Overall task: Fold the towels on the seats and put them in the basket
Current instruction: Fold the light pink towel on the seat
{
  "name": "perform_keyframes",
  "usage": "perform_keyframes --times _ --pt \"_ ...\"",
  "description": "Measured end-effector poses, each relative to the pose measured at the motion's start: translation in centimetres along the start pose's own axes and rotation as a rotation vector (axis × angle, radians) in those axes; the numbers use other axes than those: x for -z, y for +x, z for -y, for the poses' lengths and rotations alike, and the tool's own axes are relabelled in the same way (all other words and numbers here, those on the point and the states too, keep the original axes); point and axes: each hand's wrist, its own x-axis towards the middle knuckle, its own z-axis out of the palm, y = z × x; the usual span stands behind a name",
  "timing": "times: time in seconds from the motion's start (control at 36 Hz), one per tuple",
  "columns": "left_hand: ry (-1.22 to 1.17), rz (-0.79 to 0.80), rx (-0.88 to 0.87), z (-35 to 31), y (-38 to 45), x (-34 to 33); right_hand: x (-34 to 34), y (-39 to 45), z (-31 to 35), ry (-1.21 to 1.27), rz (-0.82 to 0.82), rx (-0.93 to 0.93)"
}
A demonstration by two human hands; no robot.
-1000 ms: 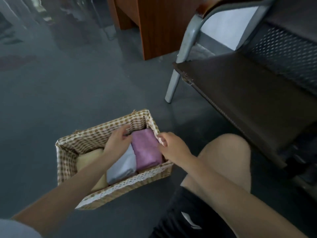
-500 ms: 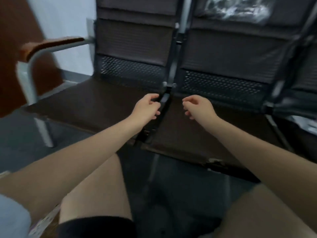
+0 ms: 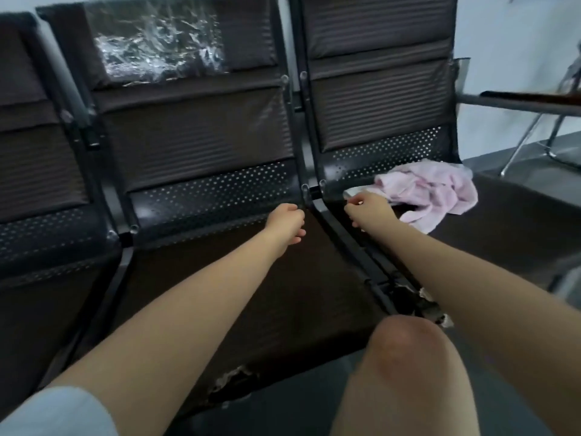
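Bare-armed, the person reaches both hands over the dark seats. Right hand [image 3: 371, 210] hovers loosely curled, holding nothing, its fingers just beside a crumpled pink towel [image 3: 434, 193] lying on the right seat [image 3: 509, 228]. Left hand [image 3: 286, 222] hangs half-closed and empty above the middle seat [image 3: 251, 294].

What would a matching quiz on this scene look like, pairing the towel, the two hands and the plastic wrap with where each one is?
Things:
1. towel
2. left hand
3. right hand
4. plastic wrap

Places:
A. on the middle seat's backrest
B. crumpled on the right seat
C. empty, over the middle seat
D. at the towel's near edge

Pairs: 1-B, 2-C, 3-D, 4-A
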Motion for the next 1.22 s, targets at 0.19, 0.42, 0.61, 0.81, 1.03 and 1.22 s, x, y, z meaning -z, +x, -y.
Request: perform_keyframes --times 0.19,0.42,0.61,0.81,1.03,1.22 --pt "0.061 0.058 0.023 -0.6 7.0 -7.8 2.9 5.8 -6.2 -0.156 -0.083 -0.027" --pt "0.053 0.043 -0.044 -1.7 15.2 -14.0 7.6 17.1 -10.6 -0.409 -0.259 -0.067" --pt "0.194 0.004 -0.233 0.8 21.3 -18.3 8.1 23.5 -15.8 -0.575 -0.252 -0.224" --pt "0.392 -0.151 -0.439 4.0 21.4 -20.4 6.5 23.6 -19.4 -0.466 -0.362 -0.017" --pt "-0.039 0.082 -0.188 3.3 20.1 -17.5 8.9 20.8 -16.5 0.087 -0.22 -0.074" --pt "-0.215 0.157 0.012 1.4 15.1 -12.5 12.3 15.2 -9.0 0.601 -0.137 -0.061"
